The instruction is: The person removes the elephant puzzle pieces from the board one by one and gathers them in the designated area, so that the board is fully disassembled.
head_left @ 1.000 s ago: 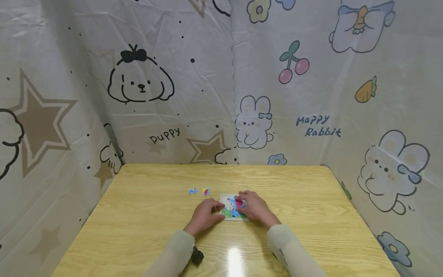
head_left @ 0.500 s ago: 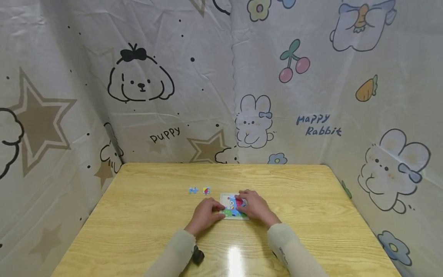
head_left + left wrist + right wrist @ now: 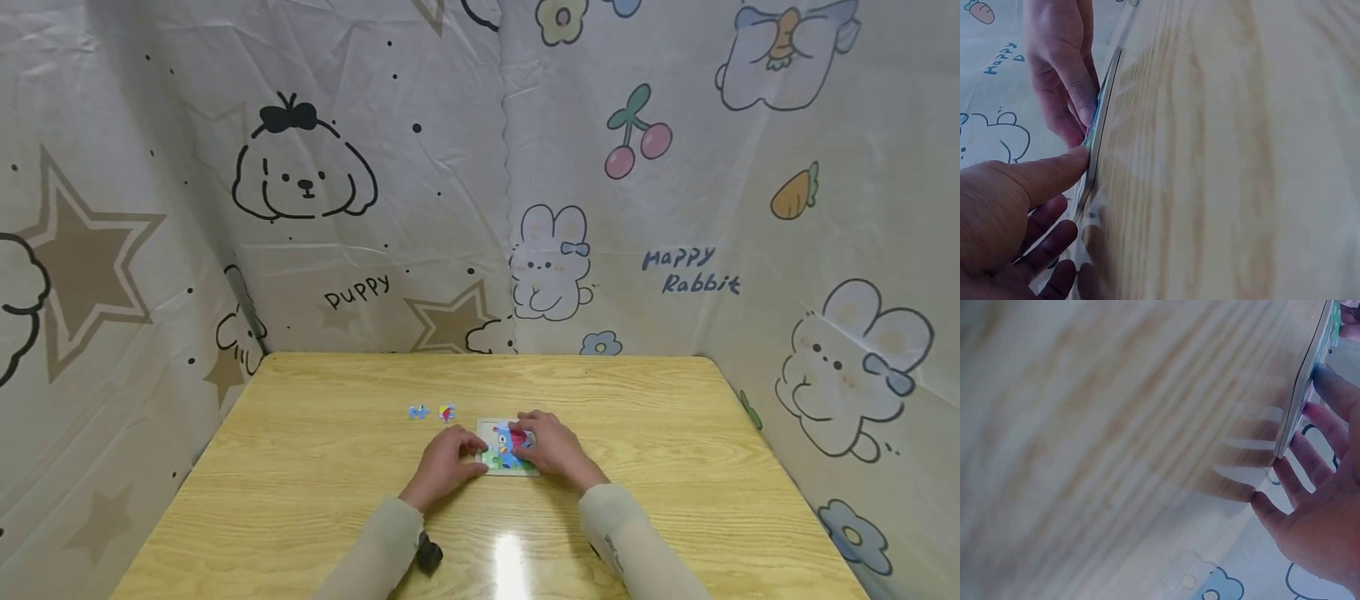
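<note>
A small puzzle board [image 3: 486,430] with a blue, red and green picture lies flat on the table between the hands. My left hand [image 3: 438,468] is at its left side, thumb and index finger on a green piece [image 3: 492,459] at the lower left corner; the thumb presses there in the left wrist view [image 3: 1054,178]. My right hand [image 3: 555,450] lies over the board's right part. In the right wrist view its thumb and nearer fingers [image 3: 1330,434] touch the board, spread, with the little finger on the table. The fingers hide part of the picture.
Two loose puzzle pieces, one mostly blue [image 3: 418,412] and one yellow and red [image 3: 447,412], lie behind my left hand. Printed cloth walls stand behind and beside the wooden table [image 3: 300,467]. A black object [image 3: 428,553] is at my left cuff.
My left fingers have shifted slightly, and the green area beside them looks changed, with more pale surface showing. My right hand keeps its place on the board.
</note>
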Available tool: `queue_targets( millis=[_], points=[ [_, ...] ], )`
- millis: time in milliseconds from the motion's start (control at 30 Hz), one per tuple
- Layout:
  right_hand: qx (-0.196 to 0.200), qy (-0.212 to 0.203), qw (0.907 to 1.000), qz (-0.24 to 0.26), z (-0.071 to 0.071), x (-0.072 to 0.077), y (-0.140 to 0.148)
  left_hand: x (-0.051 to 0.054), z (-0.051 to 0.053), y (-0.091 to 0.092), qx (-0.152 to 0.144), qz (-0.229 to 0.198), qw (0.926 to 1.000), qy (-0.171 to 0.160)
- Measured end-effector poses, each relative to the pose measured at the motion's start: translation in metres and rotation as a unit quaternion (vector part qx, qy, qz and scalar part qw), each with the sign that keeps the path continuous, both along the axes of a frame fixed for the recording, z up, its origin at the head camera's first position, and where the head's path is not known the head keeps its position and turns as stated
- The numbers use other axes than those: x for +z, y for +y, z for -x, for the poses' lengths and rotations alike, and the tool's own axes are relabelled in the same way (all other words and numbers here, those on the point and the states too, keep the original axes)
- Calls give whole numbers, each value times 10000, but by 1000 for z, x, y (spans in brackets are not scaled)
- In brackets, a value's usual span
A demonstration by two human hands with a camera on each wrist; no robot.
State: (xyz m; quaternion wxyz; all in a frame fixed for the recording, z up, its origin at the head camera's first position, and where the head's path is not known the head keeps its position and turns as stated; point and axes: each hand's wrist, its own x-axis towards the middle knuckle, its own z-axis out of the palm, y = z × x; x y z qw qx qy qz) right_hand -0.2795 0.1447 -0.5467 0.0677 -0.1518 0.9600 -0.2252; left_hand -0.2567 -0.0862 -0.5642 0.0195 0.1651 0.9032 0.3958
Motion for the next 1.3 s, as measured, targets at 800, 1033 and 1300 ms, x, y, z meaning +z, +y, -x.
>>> queue_targets(
  millis=[800, 1033, 1300],
  points=[
    [84, 39, 10000, -25, 0, 2, 1, 11, 4, -8, -79, -73, 9989, 464],
    [26, 39, 10000, -59, 1, 3, 1, 22, 8, -24, 52, -116, 9980, 620],
    [8, -17, 10000, -14, 1, 2, -1, 25, 8, -46, 318, -469, 9976, 398]
  ],
)
